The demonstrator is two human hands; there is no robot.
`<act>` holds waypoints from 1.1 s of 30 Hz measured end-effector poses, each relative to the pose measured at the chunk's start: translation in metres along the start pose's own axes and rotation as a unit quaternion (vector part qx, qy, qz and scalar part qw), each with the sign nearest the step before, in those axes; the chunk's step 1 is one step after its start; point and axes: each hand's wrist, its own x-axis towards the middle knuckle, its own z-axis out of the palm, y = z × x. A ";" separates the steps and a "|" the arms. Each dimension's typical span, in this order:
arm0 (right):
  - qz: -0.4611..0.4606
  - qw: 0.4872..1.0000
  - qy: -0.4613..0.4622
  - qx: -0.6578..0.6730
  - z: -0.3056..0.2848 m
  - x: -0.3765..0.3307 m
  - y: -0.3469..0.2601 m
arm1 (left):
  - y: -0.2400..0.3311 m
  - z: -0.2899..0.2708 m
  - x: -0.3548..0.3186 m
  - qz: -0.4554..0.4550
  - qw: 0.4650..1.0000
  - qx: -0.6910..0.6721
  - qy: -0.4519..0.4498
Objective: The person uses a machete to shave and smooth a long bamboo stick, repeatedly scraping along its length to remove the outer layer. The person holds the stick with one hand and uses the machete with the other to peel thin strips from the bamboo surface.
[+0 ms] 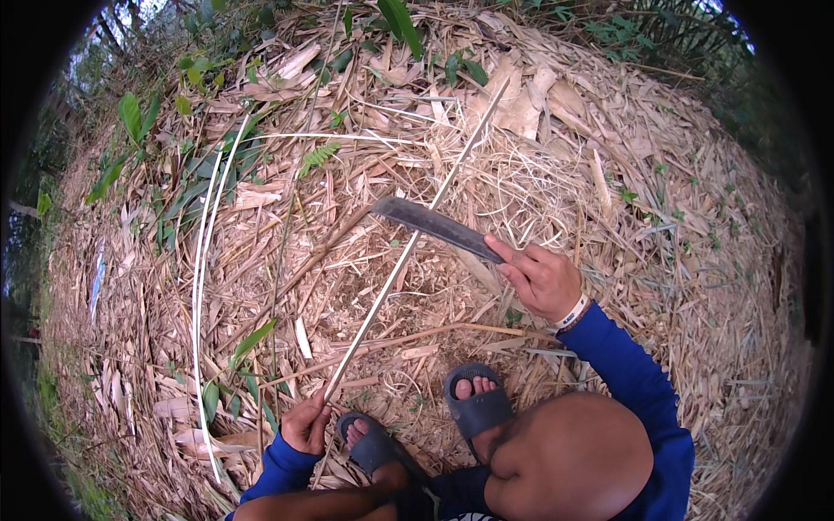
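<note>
Dry bamboo leaves, husks and pale shavings (521,174) cover the ground on every side, with green weeds showing at the far edge. Across this litter runs a long thin bamboo strip (408,243), slanting from beside the person's feet up and away; it is the landmark for everything else. Its near end is pinched in the left hand (306,423), whose grip is clamped around the strip just above the left sandal (369,443). About midway along the strip a dark, broad knife blade (434,226) lies across it, edge against the strip or just over it; contact cannot be told for sure. The right hand (543,280), to the right of the strip, has its grip closed on the knife's handle end, fingers wrapped. To my eye the step in hand is shaving or thinning the strip with the blade. A further stroke would call for the left hand to hold the strip firm and taut while the blade keeps a shallow angle, away from the feet. Well to the left of the strip, two finished pale slivers (201,260) lie curved on the ground; the right sandal (478,404) sits below the knife hand.
</note>
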 end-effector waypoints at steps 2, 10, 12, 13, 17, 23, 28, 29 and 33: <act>0.086 0.995 0.046 0.029 -0.004 0.010 0.038 | -0.007 0.004 -0.010 -0.032 0.999 -0.022 -0.028; 0.045 0.999 0.010 -0.006 -0.018 0.001 0.021 | -0.028 -0.004 -0.024 0.005 0.998 0.047 -0.028; 0.094 0.993 0.062 0.018 -0.018 0.005 0.065 | -0.031 0.002 -0.024 0.027 0.997 0.051 -0.041; 0.167 0.984 0.051 0.042 -0.029 0.015 0.073 | -0.034 0.005 -0.024 0.047 0.997 0.055 -0.042; 0.055 0.991 0.104 0.058 -0.025 0.012 0.067 | -0.042 0.006 -0.030 0.079 0.994 0.063 -0.028; 0.104 0.993 0.059 0.005 -0.031 0.015 0.077 | -0.031 0.002 -0.026 0.089 0.989 0.114 -0.025; -0.026 0.998 0.047 -0.037 -0.033 0.011 0.049 | -0.032 -0.001 -0.032 0.098 0.987 0.129 -0.007; -0.021 0.998 0.030 -0.051 -0.036 0.011 0.044 | -0.032 -0.005 -0.034 0.097 0.985 0.145 -0.004; 0.233 0.967 0.086 0.062 -0.045 0.023 0.093 | -0.039 -0.001 -0.040 0.101 0.986 0.132 -0.022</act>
